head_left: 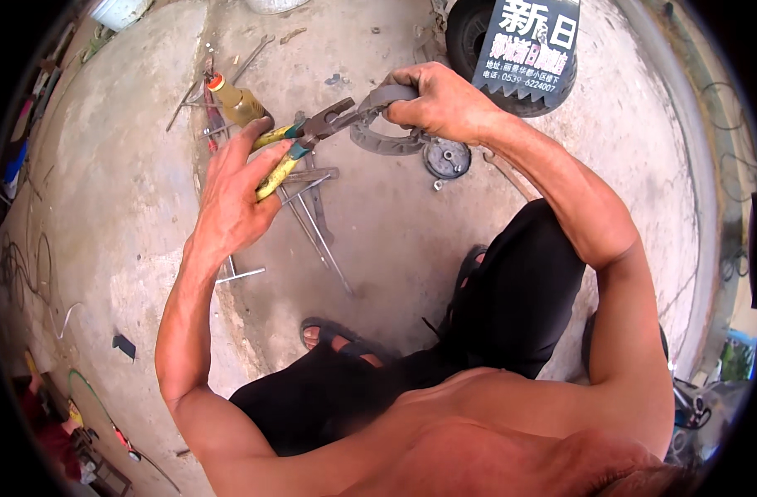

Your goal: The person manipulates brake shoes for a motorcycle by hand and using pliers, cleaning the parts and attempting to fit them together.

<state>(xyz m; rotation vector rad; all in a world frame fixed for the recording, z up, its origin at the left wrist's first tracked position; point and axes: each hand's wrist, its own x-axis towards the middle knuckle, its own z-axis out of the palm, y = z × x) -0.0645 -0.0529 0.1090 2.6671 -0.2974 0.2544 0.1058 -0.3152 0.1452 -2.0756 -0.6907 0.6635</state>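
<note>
My left hand (236, 186) is closed round the yellow and green handles of a pair of pliers (319, 128). The handles are spread apart, and the jaws point right, toward a curved grey part (384, 98) that looks like a brake shoe. Fingers and thumb of my right hand (445, 103) pinch this part above the floor. Whether the jaws touch it I cannot tell. Just below it in the picture is another curved, ribbed dark piece (386, 145). A round metal hub plate (447, 158) lies on the concrete close by.
Beyond my left hand stands a bottle of yellowish liquid (240, 103) with an orange cap. T-handled metal rods (316, 228) and other tools lie below it. A wheel with a dark tyre (469, 37) and a printed mud flap (527, 45) is at the far right. My sandalled feet (337, 338) are near.
</note>
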